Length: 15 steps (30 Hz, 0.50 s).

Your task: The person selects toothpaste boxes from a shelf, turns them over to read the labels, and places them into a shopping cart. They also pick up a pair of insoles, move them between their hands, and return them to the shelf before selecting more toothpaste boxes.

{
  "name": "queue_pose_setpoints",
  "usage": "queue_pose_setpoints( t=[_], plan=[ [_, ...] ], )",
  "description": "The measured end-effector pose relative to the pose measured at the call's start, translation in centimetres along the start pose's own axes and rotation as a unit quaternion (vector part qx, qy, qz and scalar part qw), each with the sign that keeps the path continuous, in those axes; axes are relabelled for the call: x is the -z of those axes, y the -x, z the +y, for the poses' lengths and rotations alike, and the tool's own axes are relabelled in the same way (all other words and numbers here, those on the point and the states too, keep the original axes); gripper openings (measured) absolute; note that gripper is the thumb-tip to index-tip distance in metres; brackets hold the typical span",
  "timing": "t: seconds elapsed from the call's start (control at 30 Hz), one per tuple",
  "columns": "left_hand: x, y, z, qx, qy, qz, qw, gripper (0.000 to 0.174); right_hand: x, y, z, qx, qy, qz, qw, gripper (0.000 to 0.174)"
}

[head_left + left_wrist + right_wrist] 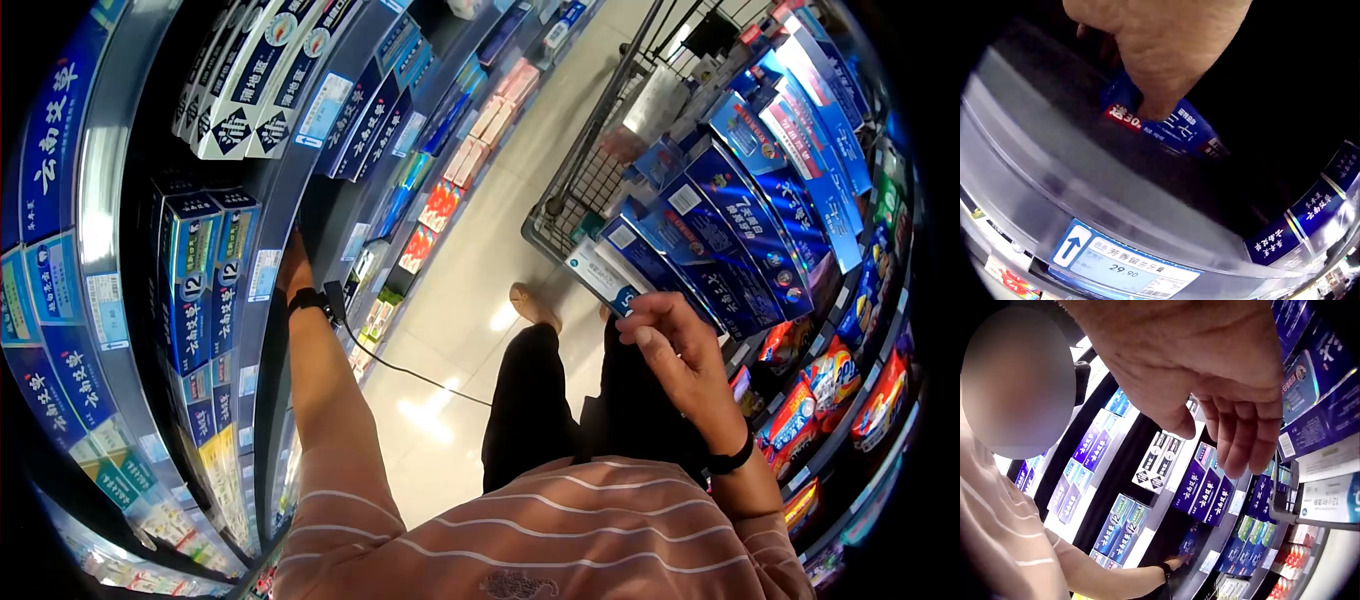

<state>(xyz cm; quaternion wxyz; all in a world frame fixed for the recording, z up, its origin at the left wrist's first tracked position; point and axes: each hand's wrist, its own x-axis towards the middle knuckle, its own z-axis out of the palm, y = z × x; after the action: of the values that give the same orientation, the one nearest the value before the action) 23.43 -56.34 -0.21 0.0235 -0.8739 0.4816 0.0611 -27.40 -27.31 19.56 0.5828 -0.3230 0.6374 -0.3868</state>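
My left hand (294,265) reaches deep into a shelf gap on the left, mostly hidden in shadow in the head view. In the left wrist view its thumb presses the front of a blue toothpaste box (1188,128) with a red label, which it grips just above the dark shelf board. My right hand (680,360) hangs in front of my body, fingers loosely bent and holding nothing. Close past its fingertips, a white-and-teal box (598,275) lies at the near end of the shopping cart (560,240). Large blue boxes (740,225) are beside it.
Blue toothpaste boxes (195,275) and white boxes (245,90) line the left shelf, behind its price-tag rail (1125,265). Several upright blue boxes (1275,240) stand farther along. Bright packets (790,420) fill the right-hand shelf. A thin cable (400,368) trails from my left wrist.
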Motion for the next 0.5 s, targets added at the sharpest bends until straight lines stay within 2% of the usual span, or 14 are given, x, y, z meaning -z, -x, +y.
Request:
queue_pose_setpoints(
  t=[0.07, 0.1, 0.17, 0.27, 0.3, 0.33, 0.37, 0.4, 0.43, 0.47, 0.5],
  plan=[
    [-0.4, 0.1, -0.4, -0.022, 0.026, 0.032, 0.999, 0.093, -0.7, 0.0, 0.1, -0.002, -0.012, -0.005, 1.0, 0.025],
    [-2.7, -1.2, -2.0, -0.057, 0.045, 0.11, 0.991, 0.091, -1.1, 0.0, 0.1, -0.002, -0.016, -0.007, 1.0, 0.025],
    [-3.6, -2.5, -3.4, -0.125, 0.104, 0.08, 0.983, 0.086, -1.7, 0.0, -0.1, 0.0, -0.023, -0.01, 1.0, 0.025],
    [-2.2, 0.1, -2.2, -0.206, 0.273, 0.086, 0.936, 0.051, -2.5, 0.1, 0.4, 0.03, 0.004, -0.011, 0.999, 0.025],
    [-3.4, -0.8, -3.6, -0.295, 0.089, 0.22, 0.925, 0.047, -2.8, 0.4, 0.5, 0.036, 0.012, -0.004, 0.999, 0.025],
    [-4.6, -1.8, -4.9, -0.364, -0.1, 0.345, 0.859, 0.044, -3.1, 0.5, 0.5, 0.041, 0.016, -0.007, 0.999, 0.025],
    [-3.8, -0.9, -4.7, -0.262, 0.067, 0.283, 0.92, 0.044, -3.3, 0.7, 0.4, 0.045, 0.022, -0.009, 0.999, 0.025],
    [-2.6, 0.8, -4.1, -0.148, 0.232, 0.204, 0.94, 0.045, -3.5, 1.0, 0.2, 0.049, 0.029, -0.012, 0.998, 0.025],
    [-1.4, 3.1, -3.1, -0.029, 0.388, 0.11, 0.915, 0.046, -3.8, 1.1, -0.3, 0.05, 0.01, -0.021, 0.998, 0.025],
    [0.0, 5.9, -2.0, 0.091, 0.525, 0.004, 0.846, 0.047, -4.0, 1.1, -0.4, 0.073, 0.01, -0.025, 0.997, 0.027],
    [2.1, 9.2, -1.0, 0.112, 0.548, -0.017, 0.829, 0.048, -4.0, 1.2, -0.7, 0.084, 0.036, -0.029, 0.995, 0.027]
  ],
)
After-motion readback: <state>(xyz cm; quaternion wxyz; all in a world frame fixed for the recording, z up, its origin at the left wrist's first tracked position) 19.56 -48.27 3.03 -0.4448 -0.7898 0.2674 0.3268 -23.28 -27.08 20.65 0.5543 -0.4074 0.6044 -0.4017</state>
